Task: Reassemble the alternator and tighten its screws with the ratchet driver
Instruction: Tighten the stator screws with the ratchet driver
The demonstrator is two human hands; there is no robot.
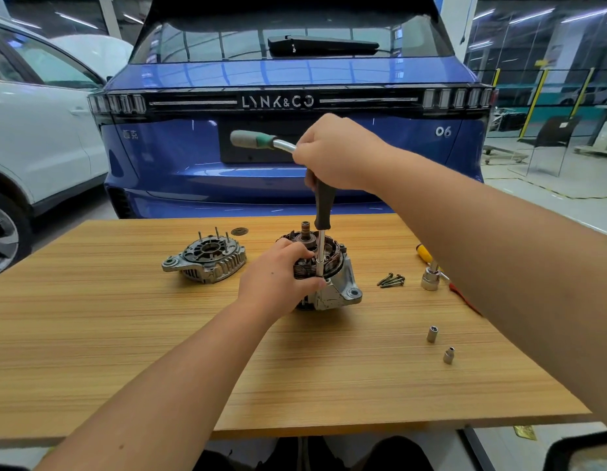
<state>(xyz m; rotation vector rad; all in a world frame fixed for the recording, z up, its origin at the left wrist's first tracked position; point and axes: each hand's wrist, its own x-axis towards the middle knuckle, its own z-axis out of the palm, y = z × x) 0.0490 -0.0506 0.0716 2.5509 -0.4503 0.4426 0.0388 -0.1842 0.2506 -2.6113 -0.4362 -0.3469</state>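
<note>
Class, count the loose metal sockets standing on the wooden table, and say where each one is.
3. A large silver socket stands right of the dark screws; two small silver sockets stand nearer the front right. The right forearm may hide more.

Blue car (295,164) showing silver lettering; white car (40,130) standing left. Striped tan wood-grain table (295,368) bearing silver-grey alternator (332,290); ratchet driver (257,140) displaying grey-and-green grip.
</note>
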